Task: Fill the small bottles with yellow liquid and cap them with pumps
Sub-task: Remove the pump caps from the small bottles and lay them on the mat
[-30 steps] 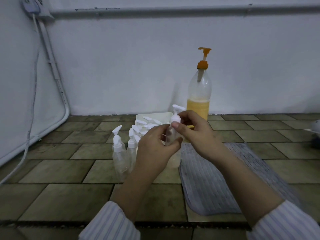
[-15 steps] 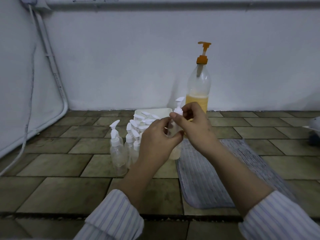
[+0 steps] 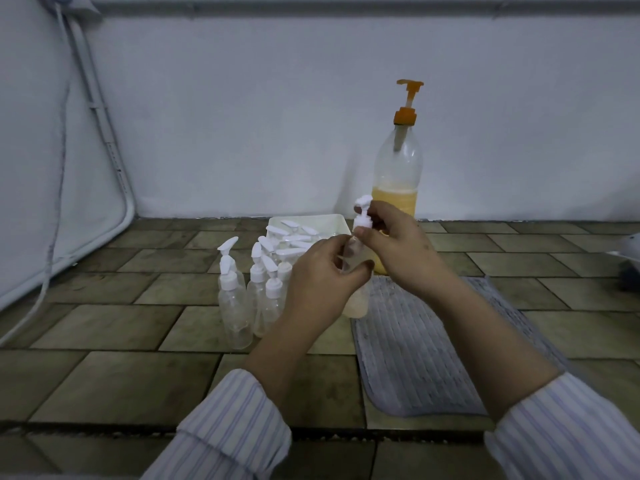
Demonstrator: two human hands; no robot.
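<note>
**Small bottle upright in both hands, pump on top**

Floor mat [image 3: 415,348] lies right of centre. Big bottle [image 3: 396,188] at the wall, upright, yellow liquid about halfway up (orange pump on top). White tray [image 3: 332,221] holds loose pumps. Empty capped bottles [image 3: 256,292] stand upright left of it. Left hand [image 3: 322,282] grips the small bottle [image 3: 353,254], long axis vertical; right hand [image 3: 398,247] pinches its white pump [image 3: 362,216].

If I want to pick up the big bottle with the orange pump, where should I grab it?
Probably wrap your fingers round the big bottle's wide clear middle, from its right side. It stands upright by the wall, and the hands and small bottles crowd its front and left. The thin orange pump looks too wobbly to lift by.
</note>
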